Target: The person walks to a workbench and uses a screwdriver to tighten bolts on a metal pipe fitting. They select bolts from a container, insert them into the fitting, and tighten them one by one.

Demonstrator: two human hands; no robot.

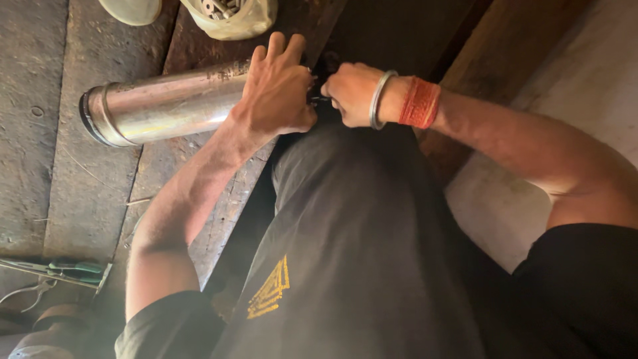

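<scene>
Left hand (279,90) wraps the near end of a steel cylinder (166,106) lying on the wooden counter (86,199); right hand (352,93) is fisted beside it — what it grips is hidden. A pale bag (232,16) of metal bits sits behind.

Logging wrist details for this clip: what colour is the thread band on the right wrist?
Red-orange thread band, beside a silver bangle; the head view shows it best.

Steel tube (166,106): glossy metal, smooth. Workbench (86,193): rough matt wood. Bangle (380,98): shiny metal. Shirt (359,252): matt cloth.
</scene>
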